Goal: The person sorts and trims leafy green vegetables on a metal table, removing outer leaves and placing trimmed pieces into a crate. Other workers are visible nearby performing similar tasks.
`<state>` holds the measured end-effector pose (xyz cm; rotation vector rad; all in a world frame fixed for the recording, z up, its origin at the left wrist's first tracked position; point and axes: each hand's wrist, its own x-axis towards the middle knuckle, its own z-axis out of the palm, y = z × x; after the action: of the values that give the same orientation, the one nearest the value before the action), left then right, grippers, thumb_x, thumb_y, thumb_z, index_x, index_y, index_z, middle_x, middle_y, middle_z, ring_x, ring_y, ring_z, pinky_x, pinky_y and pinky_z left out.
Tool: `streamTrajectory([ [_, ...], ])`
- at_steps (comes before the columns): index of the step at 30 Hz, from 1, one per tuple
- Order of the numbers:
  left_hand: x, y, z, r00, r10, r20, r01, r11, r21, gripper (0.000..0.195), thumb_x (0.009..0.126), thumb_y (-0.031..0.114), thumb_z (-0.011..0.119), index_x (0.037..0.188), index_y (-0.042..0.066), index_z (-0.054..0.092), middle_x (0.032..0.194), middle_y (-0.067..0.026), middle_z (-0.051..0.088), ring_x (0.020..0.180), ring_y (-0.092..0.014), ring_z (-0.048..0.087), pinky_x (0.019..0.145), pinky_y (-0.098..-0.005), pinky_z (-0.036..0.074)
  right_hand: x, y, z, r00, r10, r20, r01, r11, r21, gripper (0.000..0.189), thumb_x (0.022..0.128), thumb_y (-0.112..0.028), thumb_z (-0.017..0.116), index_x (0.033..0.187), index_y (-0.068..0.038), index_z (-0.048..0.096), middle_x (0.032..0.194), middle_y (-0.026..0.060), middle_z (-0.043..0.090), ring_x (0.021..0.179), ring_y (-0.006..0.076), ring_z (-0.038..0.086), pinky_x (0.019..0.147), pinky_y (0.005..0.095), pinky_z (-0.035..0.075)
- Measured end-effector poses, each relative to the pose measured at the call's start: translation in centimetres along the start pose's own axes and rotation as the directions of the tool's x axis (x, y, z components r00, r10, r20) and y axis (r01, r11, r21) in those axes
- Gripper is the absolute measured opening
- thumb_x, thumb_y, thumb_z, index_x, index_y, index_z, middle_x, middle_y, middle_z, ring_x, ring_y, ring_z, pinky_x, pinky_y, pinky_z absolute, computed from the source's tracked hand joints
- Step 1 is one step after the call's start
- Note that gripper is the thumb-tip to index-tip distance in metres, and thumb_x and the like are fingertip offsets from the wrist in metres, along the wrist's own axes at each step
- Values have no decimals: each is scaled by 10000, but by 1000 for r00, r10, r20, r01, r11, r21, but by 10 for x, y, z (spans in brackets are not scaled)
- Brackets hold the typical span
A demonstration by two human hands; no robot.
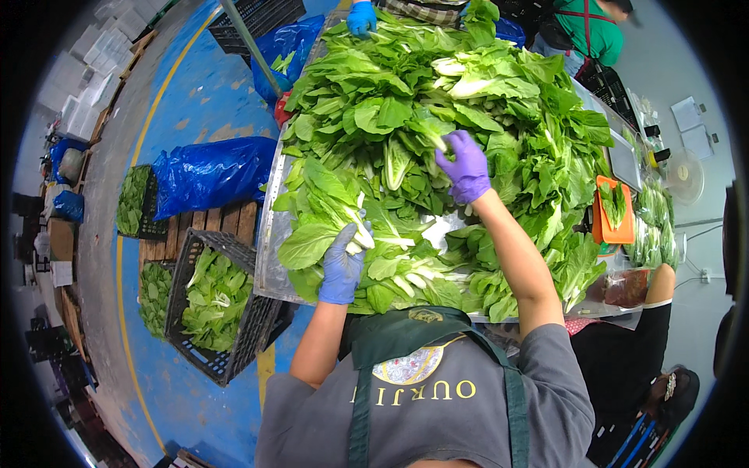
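Note:
My left hand (pixel 342 266), in a blue-violet glove, grips a bunch of leafy greens (pixel 319 225) by its white stems near the table's left front corner. Over the heap's middle, my right hand (pixel 465 167), in a purple glove, has thumb and fingertips around the pale stem end of another leafy green head (pixel 430 136). A large heap of loose leafy greens (pixel 374 82) covers most of the metal table (pixel 275 257). Just left of the right hand, a small pale head (pixel 397 164) lies on the heap. Several white-stemmed heads (pixel 415 278) lie close before me.
Left of the table, a black plastic crate (pixel 234 357) of greens tilts beside a blue plastic bag (pixel 213 175) on a wooden pallet (pixel 210 219). At right, an orange tray (pixel 619 225) holds greens. Co-workers stand nearby; one blue-gloved hand (pixel 361 19) touches the heap's far side.

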<state>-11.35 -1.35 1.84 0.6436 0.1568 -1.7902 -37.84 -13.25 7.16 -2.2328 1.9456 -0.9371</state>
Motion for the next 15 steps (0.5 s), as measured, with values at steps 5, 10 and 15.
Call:
streamTrajectory([
  [5, 1, 1, 4, 999, 7, 38, -9, 999, 34, 367, 843, 34, 597, 1183, -49, 489, 1122, -143, 574, 955, -235, 592, 839, -342, 513, 12, 10, -59, 876, 483, 20, -325, 560, 762, 225, 831, -157, 664, 980, 7, 626, 866, 46, 634, 718, 113, 605, 671, 237, 508],
  [10, 4, -12, 19, 998, -49, 48, 46, 996, 73, 380, 832, 31, 615, 1185, -41, 492, 1109, -146, 583, 953, -244, 602, 841, -349, 520, 2, 12, -90, 769, 548, 331, -344, -82, 935, 266, 863, -186, 613, 1043, 8, 577, 934, 102, 638, 781, 190, 647, 735, 305, 555],
  [15, 7, -21, 29, 987, -142, 70, 138, 989, 57, 377, 824, 7, 616, 1171, -52, 479, 1077, -156, 586, 960, -253, 594, 821, -359, 528, -14, -2, -93, 778, 499, 381, -334, -184, 924, 242, 840, -103, 626, 1045, 16, 579, 991, 112, 628, 865, 184, 627, 792, 314, 547],
])
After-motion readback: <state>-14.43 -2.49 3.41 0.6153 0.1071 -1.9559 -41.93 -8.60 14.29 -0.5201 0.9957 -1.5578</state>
